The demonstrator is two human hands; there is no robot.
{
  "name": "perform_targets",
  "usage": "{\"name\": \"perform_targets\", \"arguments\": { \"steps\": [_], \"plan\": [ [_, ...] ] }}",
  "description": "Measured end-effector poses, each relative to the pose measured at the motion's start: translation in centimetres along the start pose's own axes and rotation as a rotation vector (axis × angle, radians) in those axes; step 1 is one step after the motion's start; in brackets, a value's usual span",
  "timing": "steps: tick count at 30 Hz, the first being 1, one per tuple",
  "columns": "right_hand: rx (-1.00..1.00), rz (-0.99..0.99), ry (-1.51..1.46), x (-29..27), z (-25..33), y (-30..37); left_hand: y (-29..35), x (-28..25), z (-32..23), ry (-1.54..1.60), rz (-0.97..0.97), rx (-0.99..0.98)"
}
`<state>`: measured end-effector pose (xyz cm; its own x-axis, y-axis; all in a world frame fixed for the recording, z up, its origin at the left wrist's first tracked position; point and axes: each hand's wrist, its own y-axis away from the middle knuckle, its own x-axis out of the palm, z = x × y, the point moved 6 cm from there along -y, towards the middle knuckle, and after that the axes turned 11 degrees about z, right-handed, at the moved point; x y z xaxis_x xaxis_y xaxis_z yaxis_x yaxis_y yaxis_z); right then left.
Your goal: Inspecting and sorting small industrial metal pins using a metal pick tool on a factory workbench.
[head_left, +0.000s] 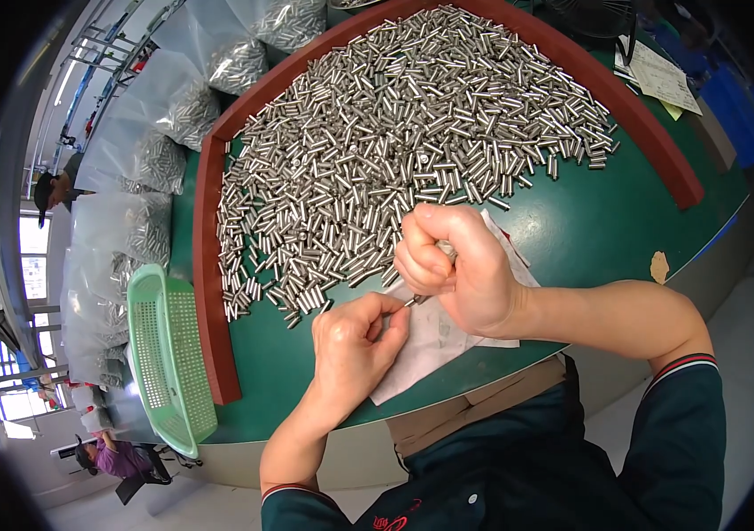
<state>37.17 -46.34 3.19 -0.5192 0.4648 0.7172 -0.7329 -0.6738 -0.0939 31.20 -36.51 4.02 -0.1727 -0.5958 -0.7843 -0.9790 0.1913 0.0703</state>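
A big spread of short, shiny metal pins (pixel 394 133) covers the green table in front of me. My left hand (pixel 350 345) is closed, its thumb and forefinger pinching one small metal pin (pixel 413 301) whose end sticks out toward the right. Just above and to the right of it, my right hand (pixel 465 270) is curled into a fist close to that pin's end. Whatever lies inside the right fist is hidden by the fingers. Beneath both hands is a creased whitish cloth or sheet (pixel 403 372) on the table's near edge.
Dark red bars (pixel 210 265) frame the pins on the left, back and right. A green perforated basket (pixel 164 354) stands at the left. Clear bags of pins (pixel 160 159) line the far left. Papers (pixel 660 80) and a fan (pixel 585 13) are at back right. Other people appear far left.
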Motion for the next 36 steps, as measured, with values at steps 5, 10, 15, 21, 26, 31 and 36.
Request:
{"name": "perform_targets", "arguments": {
  "steps": [5, 10, 15, 21, 26, 31, 36],
  "plan": [
    [0.001, 0.007, -0.001, 0.26, 0.0, -0.05, 0.14, -0.12, 0.18, -0.002, 0.001, -0.009],
    [-0.006, -0.019, 0.021, -0.12, 0.05, 0.09, -0.08, 0.08, 0.17, 0.014, 0.003, -0.002],
    [-0.004, 0.0, 0.018, -0.01, -0.06, -0.01, -0.02, -0.09, 0.33, 0.027, 0.026, -0.017],
    [-0.006, 0.012, 0.05, -0.05, -0.05, 0.04, -0.1, -0.12, 0.39, 0.058, 0.03, -0.023],
    [0.0, 0.002, 0.066, 0.04, -0.02, 0.1, -0.08, -0.07, 0.57, 0.085, 0.047, -0.047],
    [-0.042, 0.014, 0.147, 0.08, 0.06, 0.18, -0.05, 0.06, 0.61, 0.111, 0.039, -0.034],
    [-0.055, 0.024, 0.164, 0.37, -0.17, 0.17, -0.11, 0.09, 0.75, 0.141, 0.036, -0.035]
  ]
}}
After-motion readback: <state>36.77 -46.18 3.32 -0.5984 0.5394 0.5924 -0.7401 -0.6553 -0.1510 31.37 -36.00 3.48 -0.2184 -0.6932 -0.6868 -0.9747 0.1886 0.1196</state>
